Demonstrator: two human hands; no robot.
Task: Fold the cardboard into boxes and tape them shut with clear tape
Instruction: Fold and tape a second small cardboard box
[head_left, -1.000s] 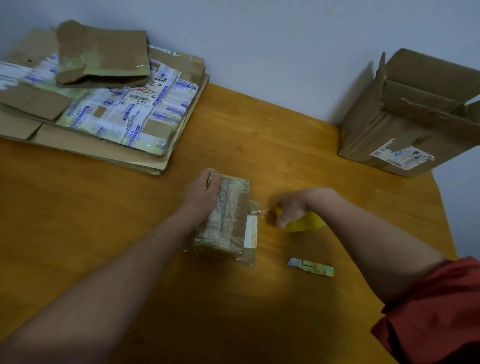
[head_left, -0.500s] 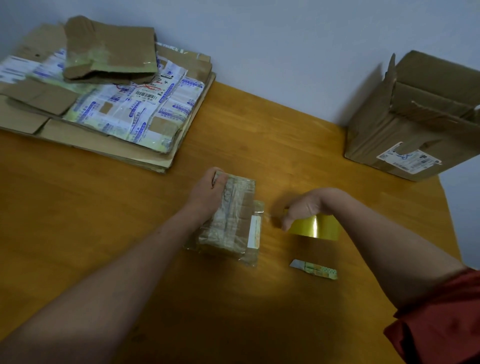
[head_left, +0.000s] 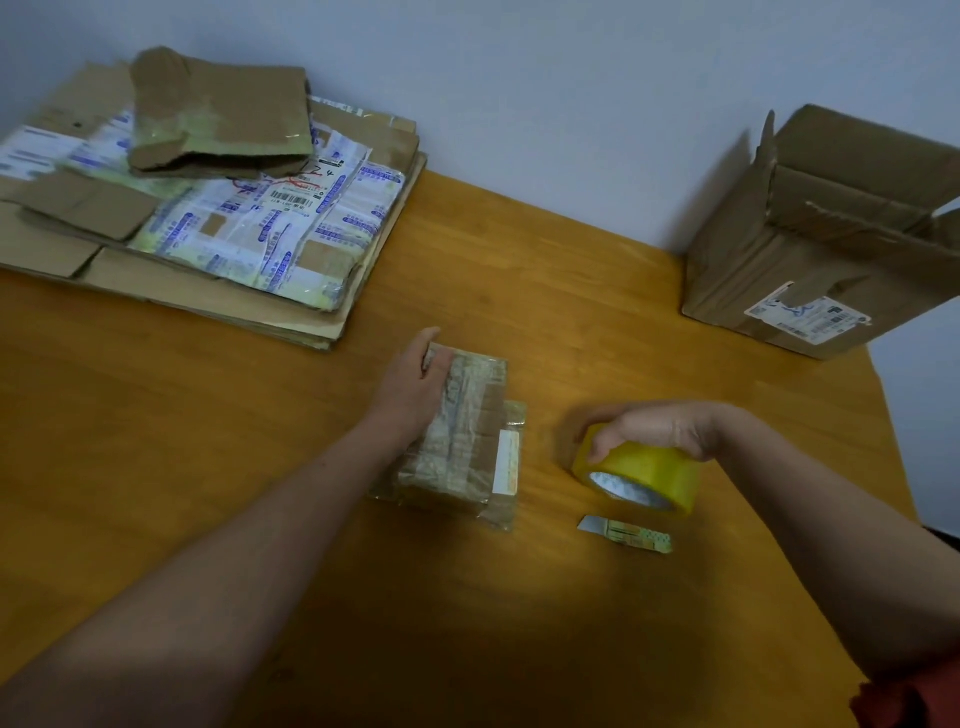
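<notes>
Head view. Item: small box (head_left: 457, 431), centre of table (head_left: 208, 467), already heavily taped. Left hand (head_left: 410, 384) grips its far-left end; right hand (head_left: 660, 428) clasps tape roll (head_left: 641, 470) from above, near the box's right side. Advice: pin box firmly, draw tape straight across the seam. Cutter (head_left: 626, 532) beside roll. Tape's free end indiscernible; left fingertips hidden.

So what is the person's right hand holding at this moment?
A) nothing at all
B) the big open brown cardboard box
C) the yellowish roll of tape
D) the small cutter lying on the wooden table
C: the right hand grips the top of the yellowish roll of tape, while the small cutter lies untouched on the wooden table and the left hand holds the small taped cardboard box.
</notes>
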